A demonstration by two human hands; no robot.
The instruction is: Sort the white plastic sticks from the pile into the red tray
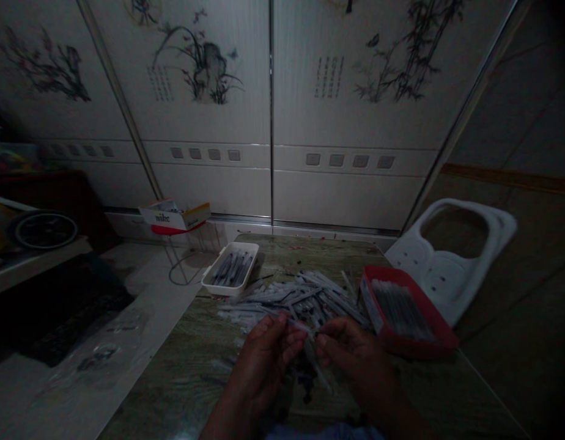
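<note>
My left hand [269, 343] is closed around a pale, see-through pen barrel [301, 326], which points toward my other hand. At the barrel's right end, my right hand [349, 349] pinches with thumb and forefinger; a small dark piece shows at the fingertips, too dim to name. Just beyond both hands lies a loose pile of pen barrels [296, 293], pale with some dark ones among them. Small dark parts [306, 382] are scattered on the tabletop between my wrists.
A white plastic tray [206, 285] of pens stands at the table's [167, 373] left edge. On the right, a red box [441, 318] holds a row of clear barrels. Behind it is a white plastic chair [447, 293]. A cardboard box [161, 218] rests on a red stool [177, 230] at back left.
</note>
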